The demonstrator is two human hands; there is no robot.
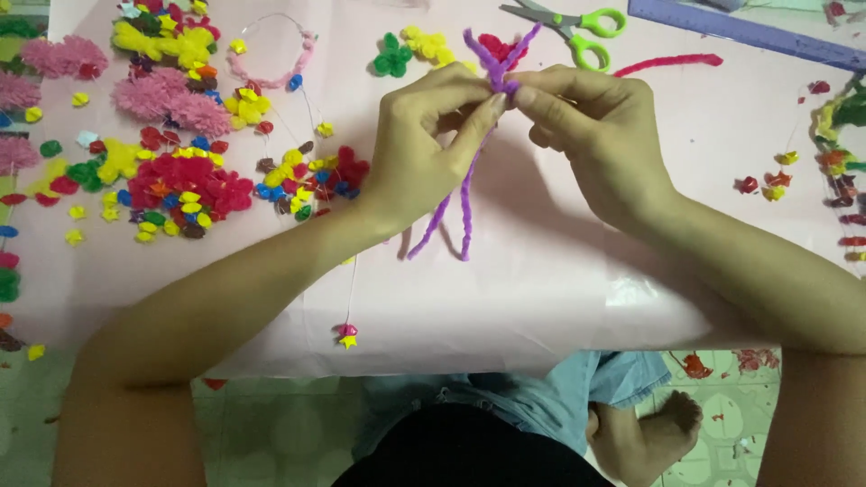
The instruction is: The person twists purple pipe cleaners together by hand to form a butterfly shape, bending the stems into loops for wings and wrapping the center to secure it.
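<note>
Fuzzy purple pipe-cleaner strands [465,194] pinched at crossing by left hand [424,149] and right hand [591,135]; light, bendable, probably wire-cored; best gripped near twist.

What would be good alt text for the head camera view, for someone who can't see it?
Two bare hands, left hand and right hand, pinch purple pipe cleaners together above a pale pink sheet. Colourful small paper stars and fuzzy flowers lie to the left, green-handled scissors at the top.
</note>
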